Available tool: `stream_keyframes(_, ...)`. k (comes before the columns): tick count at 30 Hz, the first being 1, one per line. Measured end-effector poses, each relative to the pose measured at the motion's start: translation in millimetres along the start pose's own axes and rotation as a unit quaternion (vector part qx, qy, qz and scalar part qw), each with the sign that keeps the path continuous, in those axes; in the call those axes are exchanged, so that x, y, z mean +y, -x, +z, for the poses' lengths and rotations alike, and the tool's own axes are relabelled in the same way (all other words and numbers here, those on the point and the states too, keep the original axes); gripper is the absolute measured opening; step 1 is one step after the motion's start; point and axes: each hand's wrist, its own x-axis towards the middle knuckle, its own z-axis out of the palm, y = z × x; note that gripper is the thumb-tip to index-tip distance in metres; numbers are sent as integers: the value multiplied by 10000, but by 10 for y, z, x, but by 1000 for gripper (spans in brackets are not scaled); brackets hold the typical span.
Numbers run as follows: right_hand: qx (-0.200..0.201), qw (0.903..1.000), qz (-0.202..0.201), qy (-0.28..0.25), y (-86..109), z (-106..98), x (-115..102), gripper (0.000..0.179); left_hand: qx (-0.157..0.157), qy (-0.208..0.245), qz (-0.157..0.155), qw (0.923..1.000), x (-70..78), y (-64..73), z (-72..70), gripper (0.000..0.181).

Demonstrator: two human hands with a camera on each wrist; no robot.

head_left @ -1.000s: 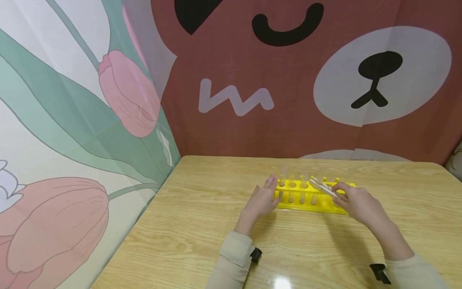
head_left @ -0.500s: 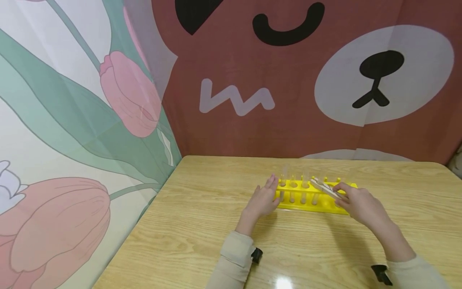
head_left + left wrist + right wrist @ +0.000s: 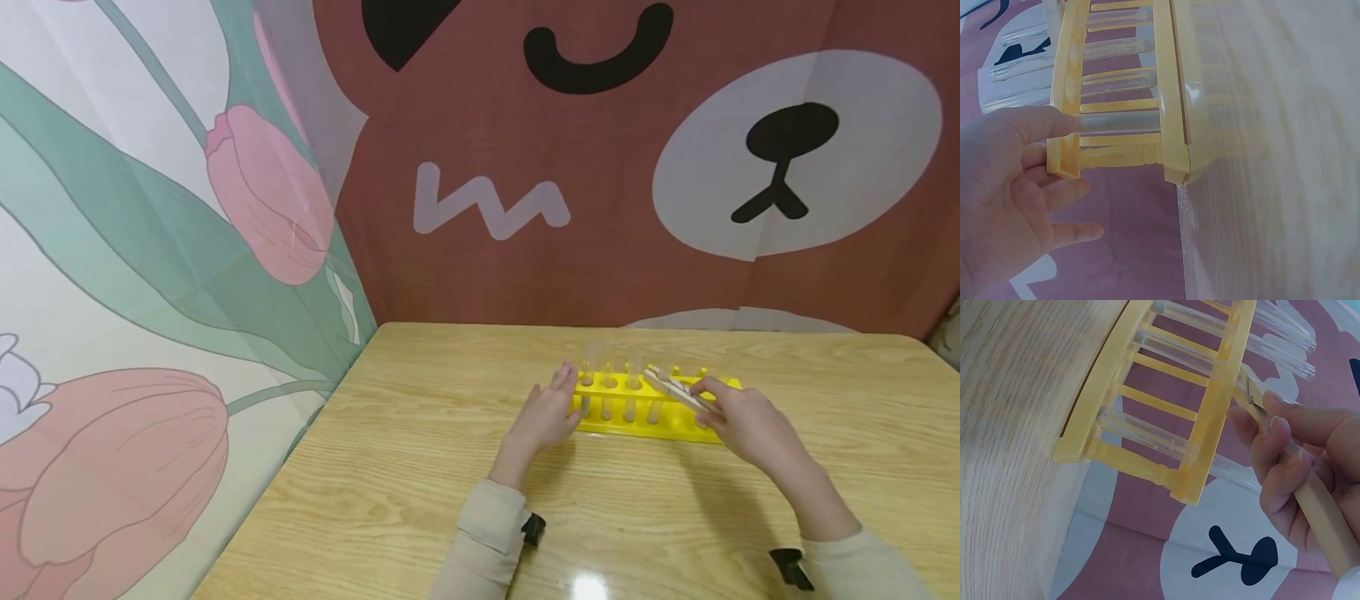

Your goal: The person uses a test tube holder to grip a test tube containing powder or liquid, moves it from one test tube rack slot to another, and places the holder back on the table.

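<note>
A yellow test tube rack [image 3: 637, 430] stands on the table with several clear test tubes [image 3: 1119, 122] upright in it. At the rack's left end my left hand [image 3: 542, 417] grips the upper plate, its thumb on the near side and fingers around the end. My right hand [image 3: 750, 423] holds a wooden test tube clamp [image 3: 675, 392] over the rack's right half. The clamp's front end overlaps a test tube [image 3: 1179, 353] just above the upper plate. In the right wrist view its metal spring shows near my fingertips [image 3: 1272, 400]. Another tube [image 3: 1141, 434] stands at the rack's right end.
The rack rests on a wood-grain table [image 3: 450, 367] near its back edge. Behind it hangs a reddish-brown cloth [image 3: 480, 275] with a bear face. A tulip-patterned cloth [image 3: 172, 233] borders the left side. Black straps [image 3: 533, 530] sit at both wrists.
</note>
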Motion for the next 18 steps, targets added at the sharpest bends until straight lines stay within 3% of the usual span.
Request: stream_keyframes(18,123,9998,-144,-8,-7,3,3,31,25,3,15,10000,-12,-3,18,62)
